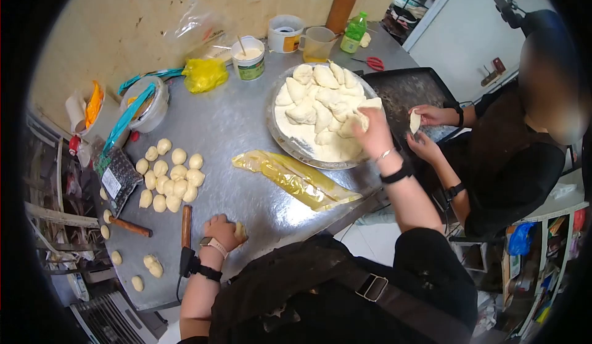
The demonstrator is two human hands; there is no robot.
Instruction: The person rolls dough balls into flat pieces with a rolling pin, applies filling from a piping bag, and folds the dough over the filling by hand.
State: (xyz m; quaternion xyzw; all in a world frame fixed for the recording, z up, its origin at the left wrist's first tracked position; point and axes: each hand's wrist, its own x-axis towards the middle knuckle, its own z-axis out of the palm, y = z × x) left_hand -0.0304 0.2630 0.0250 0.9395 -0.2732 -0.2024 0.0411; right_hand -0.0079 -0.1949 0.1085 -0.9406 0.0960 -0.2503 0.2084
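Observation:
My right hand (372, 133) is at the right rim of a large round metal bowl (277, 135), closed around a pale dough piece (370, 103). Flour and several folded dough pieces (302, 112) fill the bowl. My left hand (221, 232) rests low on the metal table, beside a small dough piece (240, 233) at its fingertips; its grip on that piece is unclear. Left of this hand lies a wooden rolling pin (186, 225). A cluster of dough balls (179, 172) sits farther up and left. Yellow plastic wrap (296, 179) lies between the bowl and me.
At the right, another person holds a dough piece (415, 121) near a black tray (407, 91). Along the back stand a white tub (249, 59), a measuring jug (317, 45) and a green bottle (354, 34). Red scissors (374, 63) lie nearby. A second wooden pin (130, 225) is at left.

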